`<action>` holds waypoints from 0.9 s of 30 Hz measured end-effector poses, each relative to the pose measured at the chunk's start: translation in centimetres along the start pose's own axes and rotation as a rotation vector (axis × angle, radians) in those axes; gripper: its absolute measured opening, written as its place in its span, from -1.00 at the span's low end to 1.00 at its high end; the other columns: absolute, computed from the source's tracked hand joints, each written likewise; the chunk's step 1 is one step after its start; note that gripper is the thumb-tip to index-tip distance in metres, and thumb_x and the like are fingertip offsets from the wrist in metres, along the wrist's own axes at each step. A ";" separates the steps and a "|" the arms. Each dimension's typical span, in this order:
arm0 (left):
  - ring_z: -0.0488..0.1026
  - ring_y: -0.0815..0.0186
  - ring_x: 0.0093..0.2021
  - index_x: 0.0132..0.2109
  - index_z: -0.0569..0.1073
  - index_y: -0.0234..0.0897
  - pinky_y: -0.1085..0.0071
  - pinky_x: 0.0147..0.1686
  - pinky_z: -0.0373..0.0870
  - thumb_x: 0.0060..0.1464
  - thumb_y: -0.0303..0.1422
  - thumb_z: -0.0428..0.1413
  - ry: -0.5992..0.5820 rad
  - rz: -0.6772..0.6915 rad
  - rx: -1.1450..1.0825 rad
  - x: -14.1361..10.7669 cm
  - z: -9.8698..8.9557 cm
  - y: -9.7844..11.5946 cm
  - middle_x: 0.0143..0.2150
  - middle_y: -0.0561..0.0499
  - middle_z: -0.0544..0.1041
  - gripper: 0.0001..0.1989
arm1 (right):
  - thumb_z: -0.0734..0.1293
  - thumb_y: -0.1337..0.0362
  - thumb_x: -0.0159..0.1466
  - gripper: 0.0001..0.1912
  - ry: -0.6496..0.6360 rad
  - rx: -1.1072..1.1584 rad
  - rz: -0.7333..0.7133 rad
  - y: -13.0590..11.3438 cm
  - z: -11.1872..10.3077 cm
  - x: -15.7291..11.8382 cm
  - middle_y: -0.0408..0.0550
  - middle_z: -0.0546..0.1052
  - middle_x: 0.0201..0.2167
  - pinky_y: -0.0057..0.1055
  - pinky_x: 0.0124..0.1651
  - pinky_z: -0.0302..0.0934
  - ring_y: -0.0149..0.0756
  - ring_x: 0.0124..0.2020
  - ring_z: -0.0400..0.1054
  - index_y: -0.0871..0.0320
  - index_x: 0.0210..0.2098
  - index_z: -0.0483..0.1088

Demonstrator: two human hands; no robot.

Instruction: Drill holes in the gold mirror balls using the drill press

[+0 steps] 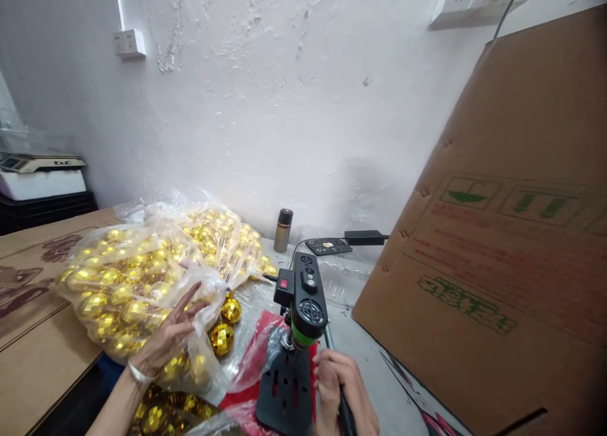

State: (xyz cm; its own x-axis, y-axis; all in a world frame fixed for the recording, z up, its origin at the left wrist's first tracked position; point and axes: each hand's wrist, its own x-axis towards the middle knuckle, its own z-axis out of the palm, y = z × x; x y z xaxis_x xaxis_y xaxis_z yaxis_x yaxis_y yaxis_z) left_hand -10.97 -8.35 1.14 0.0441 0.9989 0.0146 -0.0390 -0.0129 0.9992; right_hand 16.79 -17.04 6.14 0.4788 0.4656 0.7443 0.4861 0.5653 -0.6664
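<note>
The person's left hand, with a bracelet at its wrist, reaches over the front bag, a clear plastic one full of shiny gold balls, toward the left side of the counter. Its index finger points outward and the others bend partly; whether that grip pinches any plastic, one cannot tell. The right hand has its grip closed around the black handle of a black machine, which stands near the counter's near edge on a slotted plate, a green band below its vented head and a red switch at its side. Red material lies by the plate. Two loose gold balls sit between the front bag and the machine, and more balls lie below the left hand. Behind, toward the wall, are a second filled bag, an upright canister and a flat dark panel. A large cardboard box leans at the right.
</note>
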 end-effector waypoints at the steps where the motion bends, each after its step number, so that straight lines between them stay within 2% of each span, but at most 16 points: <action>1: 0.56 -0.01 0.21 0.55 0.06 -0.06 0.09 0.16 0.53 -0.04 -0.14 0.26 -0.032 -0.017 -0.044 -0.6 -0.3 -0.2 0.23 -0.14 0.61 0.04 | 0.24 0.19 0.53 -0.68 -0.004 0.010 -0.008 0.1 0.0 0.0 -0.14 0.46 -0.39 -0.47 -0.32 0.16 -0.45 -0.45 0.33 0.10 -0.38 0.34; 3: 0.58 -0.05 0.19 0.54 0.11 -0.04 0.03 0.14 0.54 -0.06 -0.12 0.27 -0.076 -0.044 -0.084 -1.3 -1.1 -0.4 0.19 -0.13 0.63 0.03 | 0.23 0.22 0.53 -0.69 -0.017 0.028 -0.027 0.3 -0.2 0.0 -0.13 0.46 -0.38 -0.47 -0.30 0.18 -0.43 -0.43 0.34 0.10 -0.38 0.33; 5: 0.61 -0.07 0.13 0.53 0.14 -0.11 0.00 0.11 0.55 -0.02 -0.09 0.24 -0.076 -0.054 -0.011 -1.3 -2.2 -0.6 0.14 -0.16 0.66 -0.01 | 0.23 0.26 0.53 -0.70 -0.041 0.035 -0.037 0.4 -0.3 0.0 -0.14 0.46 -0.37 -0.48 -0.28 0.19 -0.44 -0.41 0.34 0.10 -0.37 0.32; 7: 0.65 -0.05 -0.01 0.49 0.22 -0.19 0.01 0.03 0.58 0.04 -0.07 0.21 -0.015 -0.020 0.261 -1.1 -3.2 -0.7 0.08 -0.18 0.67 -0.10 | 0.22 0.29 0.53 -0.72 -0.066 0.039 -0.040 0.5 -0.4 0.1 -0.16 0.45 -0.37 -0.50 -0.25 0.20 -0.45 -0.40 0.34 0.09 -0.36 0.31; 9: 0.64 -0.03 -0.06 0.45 0.30 -0.24 0.02 0.01 0.57 0.17 -0.11 0.12 0.080 0.092 0.660 -1.3 -3.5 -0.8 0.07 -0.21 0.66 -0.25 | 0.21 0.31 0.53 -0.73 -0.080 0.046 -0.048 0.6 -0.5 0.1 -0.17 0.44 -0.37 -0.50 -0.22 0.22 -0.45 -0.38 0.34 0.09 -0.35 0.31; 11: 0.61 -0.06 -0.04 0.43 0.33 -0.29 -0.03 0.02 0.55 0.30 -0.27 -0.02 0.178 0.212 1.043 -1.9 -2.7 -0.7 0.06 -0.26 0.64 -0.40 | 0.21 0.32 0.53 -0.74 -0.080 0.050 -0.063 0.7 -0.5 0.1 -0.17 0.43 -0.37 -0.50 -0.20 0.23 -0.45 -0.37 0.34 0.08 -0.34 0.31; 14: 0.58 -0.11 0.01 0.36 0.43 -0.35 -0.06 0.01 0.54 0.24 -0.59 -0.10 0.285 0.361 1.409 -2.6 0.6 0.2 0.05 -0.34 0.62 -0.41 | 0.21 0.33 0.52 -0.75 -0.089 0.047 -0.087 0.9 -0.6 0.3 -0.18 0.43 -0.36 -0.51 -0.21 0.23 -0.46 -0.37 0.34 0.08 -0.33 0.32; 16: 0.55 -0.08 0.10 0.29 0.49 -0.31 -0.03 0.09 0.52 0.17 -0.67 -0.08 0.278 0.483 1.441 -2.2 3.8 0.9 0.16 -0.34 0.58 -0.40 | 0.20 0.35 0.52 -0.75 -0.112 0.033 -0.116 1.3 -0.9 0.5 -0.18 0.44 -0.36 -0.53 -0.23 0.24 -0.47 -0.37 0.35 0.08 -0.32 0.32; 18: 0.51 -0.03 0.21 0.22 0.53 -0.28 0.04 0.22 0.45 0.24 -0.62 -0.04 0.182 0.538 1.335 -0.8 7.0 1.3 0.23 -0.29 0.55 -0.50 | 0.21 0.38 0.50 -0.77 -0.156 0.011 -0.188 1.7 -1.2 0.9 -0.18 0.45 -0.35 -0.55 -0.25 0.26 -0.48 -0.38 0.38 0.08 -0.31 0.33; 20: 0.58 0.01 0.12 0.12 0.58 -0.29 0.13 0.16 0.48 0.34 -0.51 -0.03 0.067 0.415 1.248 1.2 9.7 1.2 0.10 -0.25 0.62 -0.65 | 0.21 0.40 0.49 -0.79 -0.202 -0.014 -0.271 2.1 -1.7 1.3 -0.18 0.47 -0.35 -0.56 -0.26 0.28 -0.48 -0.39 0.41 0.09 -0.29 0.33; 21: 0.61 -0.02 0.05 0.04 0.60 -0.31 0.13 0.08 0.52 0.34 -0.44 0.01 0.053 0.371 1.238 2.3 10.8 0.9 0.01 -0.26 0.65 -0.71 | 0.21 0.42 0.48 -0.80 -0.219 -0.026 -0.299 2.3 -1.8 1.4 -0.17 0.47 -0.35 -0.57 -0.26 0.29 -0.47 -0.38 0.42 0.09 -0.28 0.33; 24: 0.65 -0.08 -0.09 -0.14 0.59 -0.31 0.14 -0.09 0.53 0.32 -0.29 0.12 0.086 0.217 1.175 4.6 12.5 -0.5 -0.20 -0.23 0.67 -0.80 | 0.19 0.44 0.48 -0.80 -0.241 -0.047 -0.320 2.5 -2.1 1.7 -0.16 0.47 -0.35 -0.58 -0.25 0.31 -0.47 -0.38 0.44 0.10 -0.26 0.32; 27: 0.67 -0.13 -0.17 -0.22 0.55 -0.31 0.09 -0.12 0.52 0.28 -0.24 0.15 0.102 0.110 1.089 5.5 12.8 -1.6 -0.34 -0.20 0.65 -0.78 | 0.18 0.45 0.48 -0.80 -0.249 -0.045 -0.335 2.3 -2.0 1.8 -0.16 0.47 -0.36 -0.60 -0.25 0.32 -0.49 -0.39 0.43 0.10 -0.26 0.31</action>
State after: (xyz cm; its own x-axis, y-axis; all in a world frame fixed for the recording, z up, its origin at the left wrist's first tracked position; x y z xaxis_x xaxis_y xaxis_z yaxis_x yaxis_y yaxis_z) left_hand 2.12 -3.40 0.07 0.0099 0.9883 0.1523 0.8662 -0.0846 0.4924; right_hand 20.21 -16.29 5.83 0.1002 0.4141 0.9047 0.6194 0.6856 -0.3824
